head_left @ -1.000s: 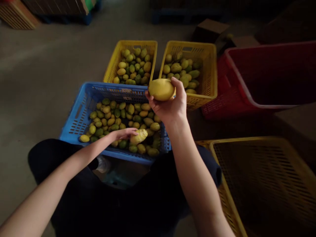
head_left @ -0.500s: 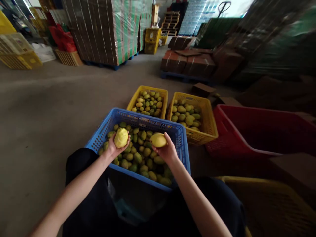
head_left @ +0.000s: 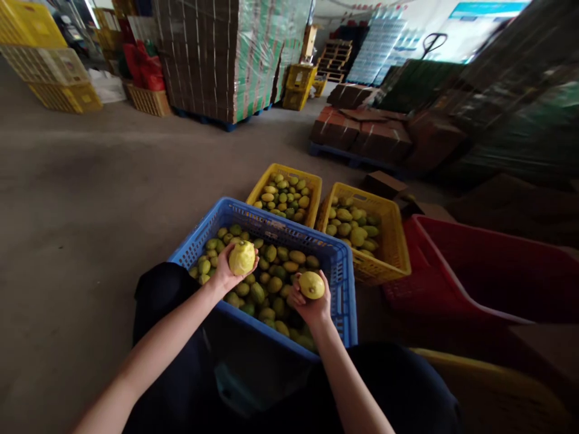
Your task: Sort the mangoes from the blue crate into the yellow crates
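A large, knobbly yellow lemon [head_left: 241, 258] rests in my left hand [head_left: 225, 272], its fingers curled around the underside. My right hand [head_left: 315, 304] grips a smoother yellow lemon [head_left: 312, 285], one end turned up towards me. Both hands are held above a blue crate [head_left: 346, 265] full of green and yellow-green lemons [head_left: 274, 284]. The crate stands between my knees, and my forearms cover part of its near side.
Two yellow crates [head_left: 296, 170] [head_left: 384, 259] of lemons stand just beyond the blue one. To the right is a red bin [head_left: 425, 265], with another yellow crate [head_left: 479, 374] nearer me. Wrapped pallet stacks [head_left: 203, 60] and cardboard boxes [head_left: 380, 138] stand farther back.
The lemon in my right hand has turned from lying sideways to end-up, and that hand has come lower and nearer. My left hand still holds its lemon. The view has shifted slightly.
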Available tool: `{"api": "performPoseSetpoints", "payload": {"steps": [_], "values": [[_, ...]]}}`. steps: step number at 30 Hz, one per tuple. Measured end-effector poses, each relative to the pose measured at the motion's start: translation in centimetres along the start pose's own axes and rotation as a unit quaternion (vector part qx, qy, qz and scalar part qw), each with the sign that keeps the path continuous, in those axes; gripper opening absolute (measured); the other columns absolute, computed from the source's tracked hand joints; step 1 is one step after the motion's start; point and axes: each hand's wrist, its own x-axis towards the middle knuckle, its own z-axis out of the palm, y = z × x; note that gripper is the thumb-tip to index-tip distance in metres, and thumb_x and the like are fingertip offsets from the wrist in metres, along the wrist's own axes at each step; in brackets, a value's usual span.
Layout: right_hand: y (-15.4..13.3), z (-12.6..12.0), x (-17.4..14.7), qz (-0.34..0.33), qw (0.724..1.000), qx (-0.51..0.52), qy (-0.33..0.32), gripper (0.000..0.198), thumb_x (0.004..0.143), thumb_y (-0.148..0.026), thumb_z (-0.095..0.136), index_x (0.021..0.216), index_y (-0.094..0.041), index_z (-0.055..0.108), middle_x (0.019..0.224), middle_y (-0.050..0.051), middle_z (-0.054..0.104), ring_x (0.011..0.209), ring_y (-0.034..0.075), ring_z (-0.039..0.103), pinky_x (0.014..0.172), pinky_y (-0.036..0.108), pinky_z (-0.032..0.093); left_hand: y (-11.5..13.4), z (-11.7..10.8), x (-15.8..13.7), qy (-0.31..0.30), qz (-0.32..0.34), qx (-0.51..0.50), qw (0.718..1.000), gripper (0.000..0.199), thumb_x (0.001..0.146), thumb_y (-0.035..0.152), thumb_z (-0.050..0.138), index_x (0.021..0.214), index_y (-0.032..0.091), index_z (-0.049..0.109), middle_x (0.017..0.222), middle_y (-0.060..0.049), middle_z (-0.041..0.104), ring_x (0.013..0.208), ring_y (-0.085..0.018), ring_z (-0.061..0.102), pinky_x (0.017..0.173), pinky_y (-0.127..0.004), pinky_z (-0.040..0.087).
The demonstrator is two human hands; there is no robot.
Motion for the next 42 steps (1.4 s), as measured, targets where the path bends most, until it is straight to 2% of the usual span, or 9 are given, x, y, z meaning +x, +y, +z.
{"api": "performPoseSetpoints", "payload": {"steps": [7, 10, 16, 21, 24, 28, 34, 38, 42], "values": [[0.9, 1.3, 0.1, 0.054, 0.998, -0.014, -0.028, 0.053, 0.082, -0.059, 0.043, 0.075, -0.012, 0.066, 0.047, 0.005, 0.058, 0.032, 0.01, 0.042, 0.032, 0.021, 0.032, -0.8, 0.5, 0.3, 0.013, 0.083, 0.014, 0.996, 0.028, 0.084, 0.023, 0.04, 0.079, 0.014, 0.066, 0.063, -0.009, 0.066, 0.074, -0.024, 0.069, 0.066, -0.037, 0.058], [1.2, 1.7, 0.1, 0.067, 0.997, -0.007, -0.032, 0.048, 0.082, -0.055, 0.046, 0.076, -0.012, 0.065, 0.051, 0.006, 0.061, 0.032, 0.011, 0.044, 0.031, 0.02, 0.03, -1.2, 0.3, 0.4, 0.022, 0.074, 0.002, 0.997, 0.03, 0.084, 0.026, 0.04, 0.077, 0.013, 0.065, 0.065, -0.01, 0.067, 0.069, -0.022, 0.068, 0.062, -0.034, 0.057], [1.2, 1.8, 0.1, 0.044, 0.999, 0.01, -0.021, 0.048, 0.082, -0.053, 0.049, 0.087, -0.008, 0.067, 0.058, 0.01, 0.067, 0.029, 0.009, 0.041, 0.028, 0.02, 0.034, -0.9, -0.3, 0.1, 0.022, -0.026, -0.008, 0.999, 0.041, 0.088, 0.037, 0.037, 0.096, 0.01, 0.066, 0.075, -0.012, 0.07, 0.066, -0.022, 0.067, 0.053, -0.031, 0.055], [0.7, 2.2, 0.0, -0.012, 0.993, 0.07, 0.092, 0.028, 0.082, -0.037, 0.057, 0.093, -0.012, 0.064, 0.078, 0.011, 0.073, 0.056, 0.017, 0.066, 0.043, 0.024, 0.053, -0.4, 0.6, -0.4, -0.038, -0.003, 0.037, 0.999, 0.04, 0.089, 0.028, 0.04, 0.122, 0.016, 0.06, 0.09, -0.01, 0.072, 0.082, -0.023, 0.07, 0.067, -0.036, 0.058], [0.5, 2.4, -0.1, -0.018, 0.993, 0.076, 0.091, 0.022, 0.078, -0.027, 0.06, 0.095, -0.014, 0.064, 0.082, 0.01, 0.074, 0.067, 0.02, 0.07, 0.05, 0.026, 0.058, -0.1, 0.9, -0.5, -0.081, 0.008, 0.064, 0.995, 0.04, 0.091, 0.028, 0.041, 0.128, 0.024, 0.056, 0.102, -0.007, 0.071, 0.087, -0.024, 0.07, 0.067, -0.036, 0.059], [0.4, 2.3, -0.2, -0.023, 0.995, 0.074, 0.067, 0.028, 0.073, -0.026, 0.06, 0.098, -0.014, 0.064, 0.086, 0.011, 0.073, 0.066, 0.021, 0.068, 0.046, 0.026, 0.056, 0.4, 0.5, -0.5, -0.071, -0.016, 0.087, 0.994, 0.04, 0.091, 0.032, 0.04, 0.124, 0.021, 0.059, 0.097, -0.01, 0.071, 0.078, -0.024, 0.071, 0.054, -0.029, 0.058], [0.0, 2.1, -0.3, -0.042, 0.994, 0.087, 0.049, 0.038, 0.071, -0.033, 0.052, 0.102, -0.013, 0.063, 0.092, 0.013, 0.071, 0.059, 0.016, 0.061, 0.037, 0.022, 0.047, 0.5, -0.4, 0.0, -0.03, 0.002, 0.048, 0.998, 0.043, 0.088, 0.032, 0.041, 0.12, 0.012, 0.06, 0.093, -0.014, 0.072, 0.083, -0.027, 0.071, 0.06, -0.031, 0.059], [-0.2, 2.0, -0.3, -0.053, 0.992, 0.094, 0.061, 0.037, 0.067, -0.031, 0.053, 0.098, -0.014, 0.064, 0.084, 0.011, 0.07, 0.063, 0.018, 0.062, 0.042, 0.024, 0.049, 0.5, -0.8, 0.5, -0.01, 0.036, 0.02, 0.999, 0.042, 0.089, 0.029, 0.041, 0.124, 0.016, 0.058, 0.09, -0.01, 0.072, 0.086, -0.028, 0.07, 0.059, -0.033, 0.059], [-0.3, 2.2, -0.2, -0.067, 0.992, 0.083, 0.061, 0.035, 0.067, -0.027, 0.054, 0.099, -0.017, 0.064, 0.094, 0.011, 0.071, 0.068, 0.02, 0.064, 0.041, 0.025, 0.046, 0.8, -0.5, 0.5, -0.04, 0.038, 0.022, 0.998, 0.042, 0.09, 0.025, 0.039, 0.128, 0.022, 0.056, 0.099, -0.008, 0.071, 0.096, -0.029, 0.068, 0.065, -0.04, 0.06]]}}
